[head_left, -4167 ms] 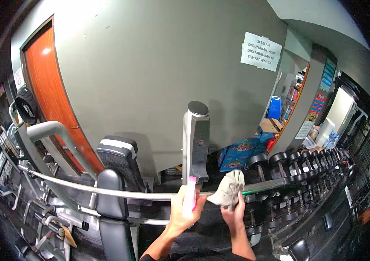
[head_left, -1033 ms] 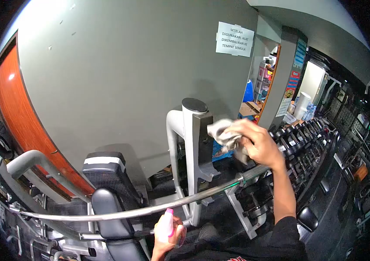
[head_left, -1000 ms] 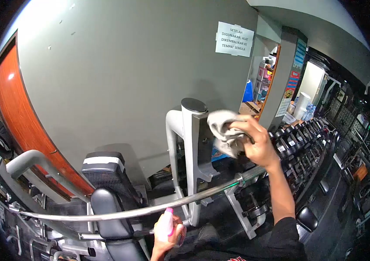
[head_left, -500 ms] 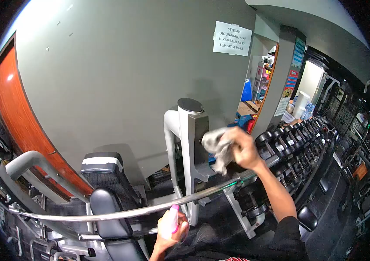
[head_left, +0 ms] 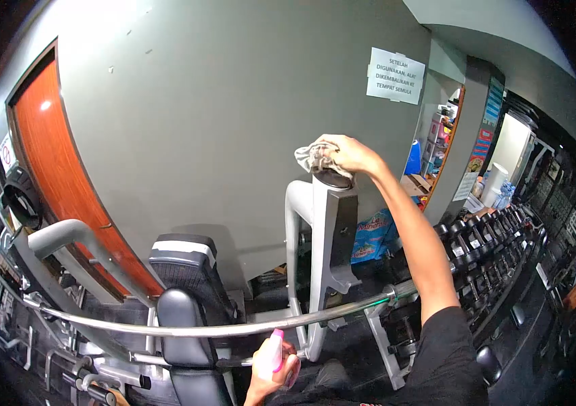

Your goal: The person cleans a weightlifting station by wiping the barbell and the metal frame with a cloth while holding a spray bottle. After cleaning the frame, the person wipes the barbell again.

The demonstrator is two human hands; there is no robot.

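My right hand (head_left: 349,154) is closed on a crumpled grey-white cloth (head_left: 313,158), which lies against the round black cap (head_left: 334,178) on top of the white upright post (head_left: 320,250). Low in the middle, my left hand (head_left: 269,369) wraps round a spray bottle (head_left: 276,352) with a pink top; part of the bottle is hidden by the fingers. Just above the bottle, a long metal bar (head_left: 234,330) crosses the view from left to right.
A black padded seat (head_left: 181,318) stands left of the post. Racked dumbbells (head_left: 484,237) line the right side. Behind the post are a grey wall (head_left: 220,122) and a blue package (head_left: 373,237). An orange-brown door (head_left: 58,149) is at the left.
My right hand has moved the cloth from beside the post up onto its top cap. The view has shifted, while my left hand still holds the spray bottle below the bar.
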